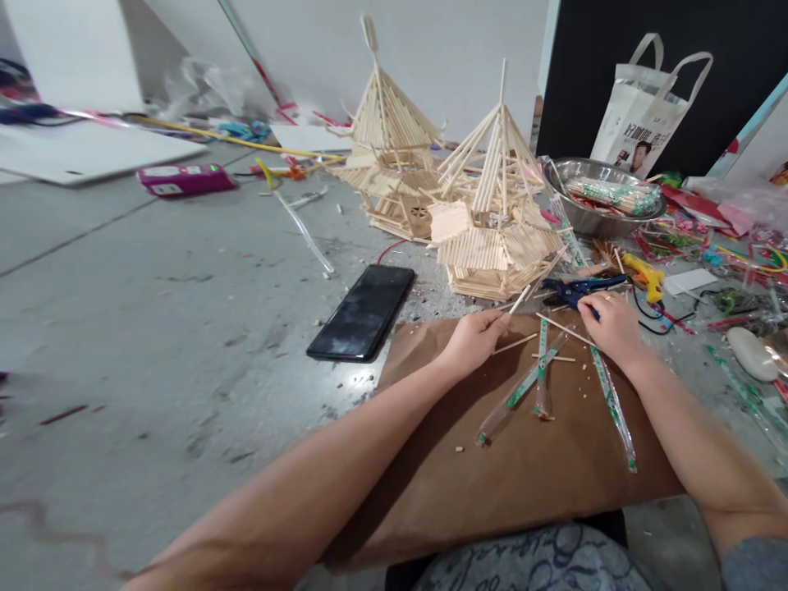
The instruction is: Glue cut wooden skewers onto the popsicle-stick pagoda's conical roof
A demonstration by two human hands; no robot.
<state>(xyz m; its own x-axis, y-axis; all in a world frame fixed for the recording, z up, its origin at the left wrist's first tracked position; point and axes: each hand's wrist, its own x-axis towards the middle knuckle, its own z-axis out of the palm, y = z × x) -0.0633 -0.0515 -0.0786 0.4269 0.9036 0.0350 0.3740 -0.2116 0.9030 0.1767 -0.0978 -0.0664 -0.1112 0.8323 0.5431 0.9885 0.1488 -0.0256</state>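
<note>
My left hand [477, 338] is closed, pinching a thin wooden stick [520, 300] that points up and away toward the right. Its fingers are over the far edge of the brown board [431, 484]. To the right, my right hand [612, 328] has its fingers closed around a handle of the dark blue pliers [570, 289], whose jaws point left. Between the hands lie loose sticks [566, 330] and clear wrappers with green print [530, 382]. Just beyond stands a wooden-stick pavilion model [486, 246] with an openwork pointed roof.
Behind is a second stick pavilion [397, 123] with a filled-in roof. A black phone [363, 313] lies on the floor at left. At right are a metal bowl [616, 217] of wrapped sticks, a yellow glue gun [643, 275] with its cord, and scattered scraps.
</note>
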